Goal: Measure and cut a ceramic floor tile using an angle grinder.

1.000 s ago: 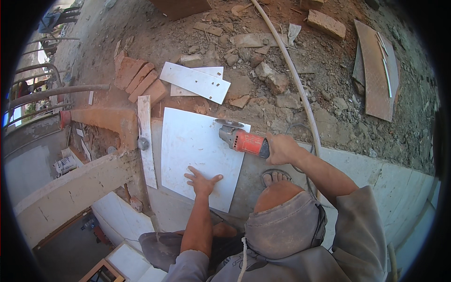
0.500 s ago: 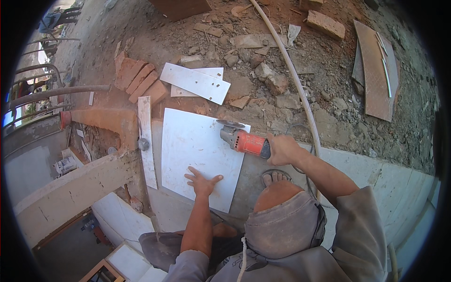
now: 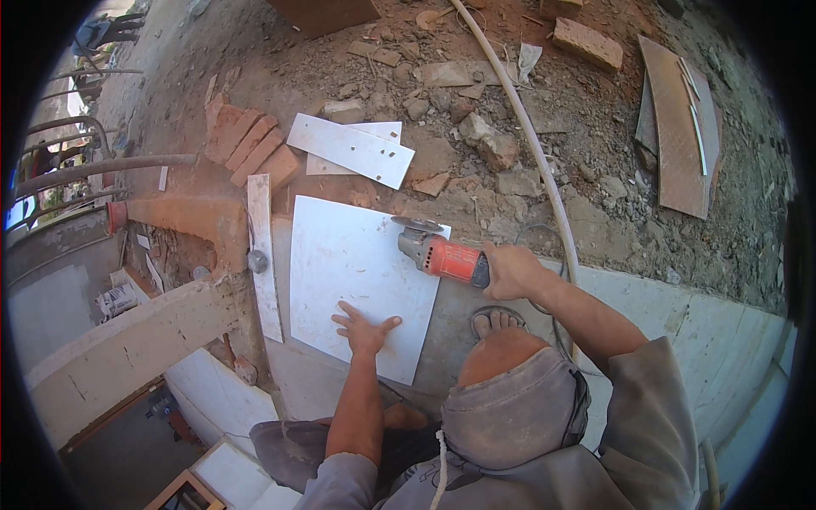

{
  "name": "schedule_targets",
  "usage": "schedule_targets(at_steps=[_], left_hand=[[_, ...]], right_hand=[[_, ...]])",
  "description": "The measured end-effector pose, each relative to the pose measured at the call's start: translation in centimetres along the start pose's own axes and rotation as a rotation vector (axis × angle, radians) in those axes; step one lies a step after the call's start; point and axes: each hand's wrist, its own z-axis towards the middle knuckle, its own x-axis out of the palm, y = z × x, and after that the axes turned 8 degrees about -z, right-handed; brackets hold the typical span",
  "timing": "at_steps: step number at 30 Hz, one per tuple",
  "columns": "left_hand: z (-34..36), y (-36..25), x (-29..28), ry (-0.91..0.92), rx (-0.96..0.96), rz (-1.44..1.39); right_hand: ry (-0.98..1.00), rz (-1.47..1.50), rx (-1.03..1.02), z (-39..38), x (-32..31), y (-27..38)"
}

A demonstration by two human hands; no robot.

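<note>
A large white tile (image 3: 365, 263) lies on the concrete ledge in front of me. My left hand (image 3: 363, 330) presses on its lower part with the fingers spread flat. In my right hand (image 3: 510, 270) is a red angle grinder (image 3: 455, 259), gripped round its black rear end. The grinder's disc (image 3: 421, 225) is over the tile's far right corner; whether it touches the surface I cannot tell. A narrow white strip (image 3: 265, 255) with a small round grey object (image 3: 257, 261) on it lies left of the tile.
Beyond the tile are white offcuts with small holes (image 3: 353, 149) and several stacked bricks (image 3: 255, 144). A pale hose (image 3: 531, 136) crosses the rubble on the right. Brown boards (image 3: 676, 127) lie at far right. To the left, a ledge (image 3: 127, 340) borders a lower space. My sandalled foot (image 3: 499, 321) is near the tile.
Almost nothing differs. The whole view has shifted very slightly; both hands, the grinder and the tile keep their places relative to one another.
</note>
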Motion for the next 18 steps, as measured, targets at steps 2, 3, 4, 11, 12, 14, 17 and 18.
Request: schedule_targets(at_steps=[2, 3, 4, 11, 12, 14, 17, 18], left_hand=[[0.0, -0.04, -0.01, -0.002, -0.002, 0.002], [-0.02, -0.05, -0.03, -0.004, -0.002, 0.002], [0.0, -0.05, -0.01, -0.006, -0.001, 0.001], [-0.15, -0.28, -0.04, -0.004, -0.012, 0.011], [-0.16, -0.28, -0.05, -0.003, -0.008, 0.014], [0.01, -0.15, -0.04, -0.004, -0.003, 0.016], [0.1, 0.02, 0.03, -0.006, -0.002, 0.019], [0.12, 0.01, 0.05, -0.005, -0.005, 0.02]], right_hand=[[0.022, -0.004, 0.012, -0.07, -0.11, 0.02], [0.022, -0.003, 0.011, -0.08, -0.1, 0.02], [0.023, 0.001, 0.012, -0.09, -0.1, -0.02], [0.003, 0.015, 0.005, -0.5, -0.4, -0.05], [0.003, 0.015, 0.005, -0.47, -0.27, -0.12], [-0.002, 0.004, 0.002, -0.36, -0.02, -0.3], [-0.006, -0.002, 0.001, -0.42, 0.03, -0.37], [-0.005, -0.002, 0.001, -0.42, -0.02, -0.36]])
